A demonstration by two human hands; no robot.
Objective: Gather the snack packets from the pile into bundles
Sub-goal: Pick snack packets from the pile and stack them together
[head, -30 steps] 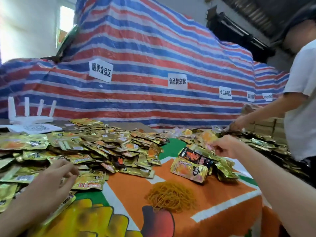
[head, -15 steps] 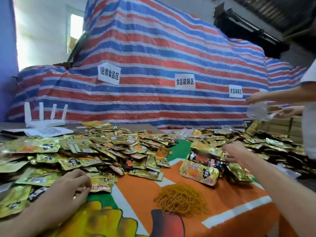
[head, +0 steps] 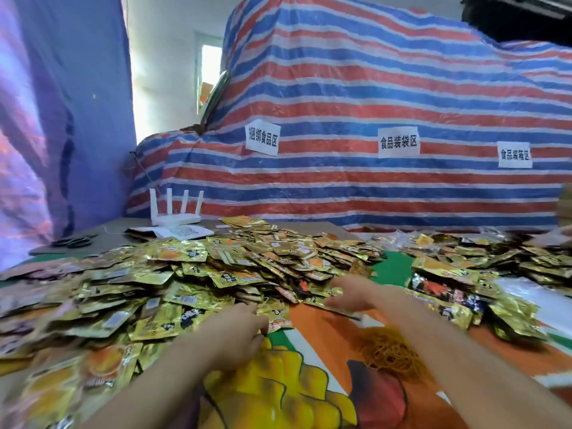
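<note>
A wide pile of gold foil snack packets [head: 192,274] covers the left and middle of the table. My left hand [head: 238,332] lies at the pile's near edge, its curled fingertips against a packet [head: 277,318]; blur hides whether it grips that packet. My right hand [head: 356,292] reaches into the pile's right edge with its fingers spread over the packets, holding nothing that I can see. A heap of orange rubber bands [head: 390,351] lies just under my right forearm. A smaller heap of packets [head: 448,289] sits to the right.
The printed orange tablecloth [head: 325,329] shows between my hands. At the back left are a white router [head: 173,212], a QR sheet [head: 182,232] and black scissors [head: 72,241]. A striped tarp [head: 371,103] rises behind the table. Another person's hand [head: 565,235] shows at the right edge.
My view has swung left. My right hand left the small right heap and moved over to the big pile's edge. My left hand stays at the pile's near edge.
</note>
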